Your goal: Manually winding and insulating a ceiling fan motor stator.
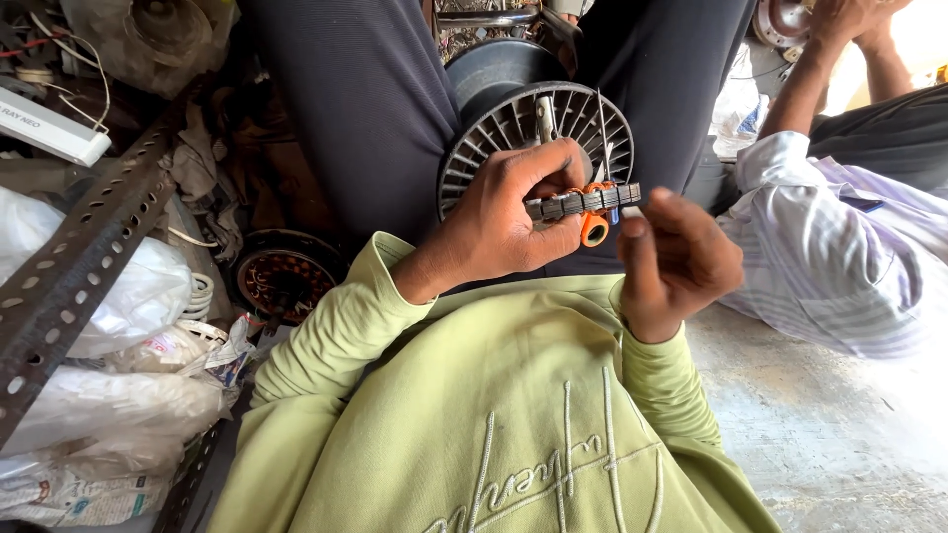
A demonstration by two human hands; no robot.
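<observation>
My left hand [513, 212] grips a dark, ridged stator core [583, 202] with orange copper winding on it, held edge-on in front of my lap. My right hand [676, 259] is close to the core's right end, fingers curled and pinched; a thin wire may run between them, too fine to tell. An orange loop [594, 231] hangs just below the core. Behind the core, between my knees, sits a black spoked spool [538, 123] with a round grey body.
A second person in a striped shirt [839, 257] sits on the right, with a hand [849, 20] raised at the top. A perforated metal angle bar [79, 257], white plastic bags [109, 306] and a wound motor stator [286, 276] crowd the left. Concrete floor [839, 434] lies lower right.
</observation>
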